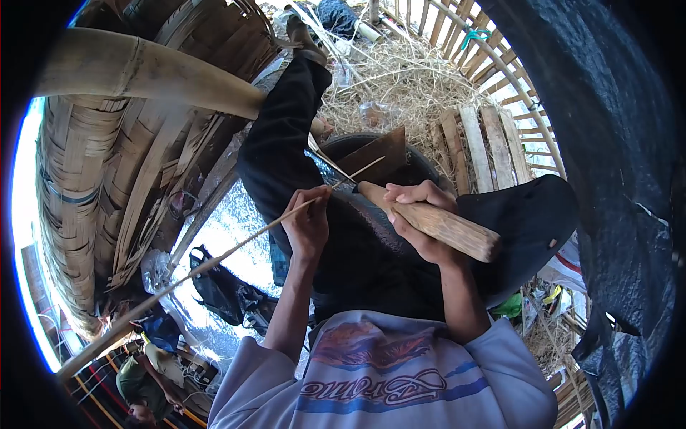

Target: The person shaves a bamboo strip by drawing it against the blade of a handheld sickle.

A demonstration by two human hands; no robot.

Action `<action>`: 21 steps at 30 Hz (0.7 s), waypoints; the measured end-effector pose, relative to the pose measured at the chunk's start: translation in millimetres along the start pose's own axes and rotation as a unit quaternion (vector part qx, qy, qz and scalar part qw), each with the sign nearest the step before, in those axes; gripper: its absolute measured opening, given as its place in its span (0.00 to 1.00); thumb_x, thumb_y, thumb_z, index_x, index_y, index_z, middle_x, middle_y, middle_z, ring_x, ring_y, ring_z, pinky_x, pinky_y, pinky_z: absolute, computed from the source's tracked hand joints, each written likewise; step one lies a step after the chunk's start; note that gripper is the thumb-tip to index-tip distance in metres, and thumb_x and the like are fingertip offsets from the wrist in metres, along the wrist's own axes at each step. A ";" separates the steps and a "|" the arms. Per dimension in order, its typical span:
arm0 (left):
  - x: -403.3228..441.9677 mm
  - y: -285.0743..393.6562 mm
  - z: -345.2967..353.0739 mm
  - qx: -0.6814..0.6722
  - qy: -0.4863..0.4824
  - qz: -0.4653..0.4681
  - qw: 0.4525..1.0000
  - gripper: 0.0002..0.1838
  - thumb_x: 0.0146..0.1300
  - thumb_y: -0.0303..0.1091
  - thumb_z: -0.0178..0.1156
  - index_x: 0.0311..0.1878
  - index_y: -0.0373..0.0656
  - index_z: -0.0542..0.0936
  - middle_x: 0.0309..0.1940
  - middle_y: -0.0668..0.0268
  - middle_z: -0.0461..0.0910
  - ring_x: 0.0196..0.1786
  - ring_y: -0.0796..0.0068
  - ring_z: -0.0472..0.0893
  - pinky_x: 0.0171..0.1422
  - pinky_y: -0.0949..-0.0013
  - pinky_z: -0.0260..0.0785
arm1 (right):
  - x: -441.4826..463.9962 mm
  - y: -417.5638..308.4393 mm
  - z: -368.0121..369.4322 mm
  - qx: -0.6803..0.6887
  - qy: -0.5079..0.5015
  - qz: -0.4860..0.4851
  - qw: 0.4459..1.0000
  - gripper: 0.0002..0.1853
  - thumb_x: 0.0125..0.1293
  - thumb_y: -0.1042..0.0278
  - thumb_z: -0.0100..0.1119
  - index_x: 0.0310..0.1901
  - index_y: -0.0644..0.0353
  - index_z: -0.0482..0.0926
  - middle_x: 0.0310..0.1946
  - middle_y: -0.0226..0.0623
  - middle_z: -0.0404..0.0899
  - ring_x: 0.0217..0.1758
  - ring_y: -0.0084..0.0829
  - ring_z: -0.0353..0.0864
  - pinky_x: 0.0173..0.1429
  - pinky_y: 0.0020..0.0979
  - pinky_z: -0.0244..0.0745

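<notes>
My left hand (307, 222) is closed round a long thin bamboo strip (236, 249), which runs from the lower left up to a tip above my lap. In my right hand (425, 222) is the thick wooden handle (446, 227) of a knife. The knife's narrow blade (330, 164) points up and left and crosses the strip just beyond my left hand. Behind the strip's tip a brown flat piece (379, 154) stands at a dark round tub or tyre (421, 168).
Woven bamboo (86, 193) and a thick bamboo pole (157, 75) are at the left. A black bag (218, 289) lies on shiny sheeting. Straw (400, 79) and wooden slats (475, 150) are ahead. Another person (143, 382) is at the lower left.
</notes>
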State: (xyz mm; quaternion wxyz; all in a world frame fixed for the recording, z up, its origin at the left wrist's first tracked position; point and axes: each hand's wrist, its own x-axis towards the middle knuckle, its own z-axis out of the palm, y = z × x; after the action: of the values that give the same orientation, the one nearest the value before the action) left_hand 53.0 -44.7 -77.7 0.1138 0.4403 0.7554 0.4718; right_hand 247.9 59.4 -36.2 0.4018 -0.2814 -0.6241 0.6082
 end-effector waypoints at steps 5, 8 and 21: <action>6.0 3.3 0.8 0.036 0.002 0.006 0.999 0.02 0.60 0.22 0.65 0.35 0.36 0.81 0.32 0.59 0.83 0.35 0.65 0.85 0.37 0.69 0.76 | -1.3 16.6 3.6 0.015 0.039 0.030 0.999 0.10 0.57 0.79 0.66 0.36 0.60 0.73 0.39 0.41 0.85 0.47 0.29 0.84 0.52 0.30 0.79; 7.6 6.5 -0.9 0.045 -0.018 0.023 0.999 0.03 0.61 0.22 0.65 0.36 0.35 0.80 0.34 0.58 0.85 0.39 0.71 0.85 0.43 0.73 0.77 | 0.7 19.8 0.0 -0.017 0.031 0.006 0.999 0.10 0.57 0.79 0.66 0.36 0.61 0.73 0.39 0.41 0.84 0.45 0.28 0.84 0.51 0.29 0.79; 6.9 1.6 4.6 0.019 0.016 0.028 0.999 0.02 0.60 0.23 0.64 0.35 0.37 0.81 0.32 0.59 0.83 0.33 0.67 0.84 0.37 0.70 0.75 | -4.6 4.0 -5.6 -0.010 0.002 0.005 1.000 0.11 0.57 0.80 0.66 0.37 0.61 0.72 0.39 0.40 0.84 0.47 0.27 0.83 0.55 0.32 0.78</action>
State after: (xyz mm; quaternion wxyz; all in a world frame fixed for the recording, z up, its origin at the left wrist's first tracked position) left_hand 52.6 -36.3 -77.1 0.0805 0.4557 0.7536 0.4669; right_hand 254.4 59.0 -41.2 0.3973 -0.2894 -0.6279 0.6034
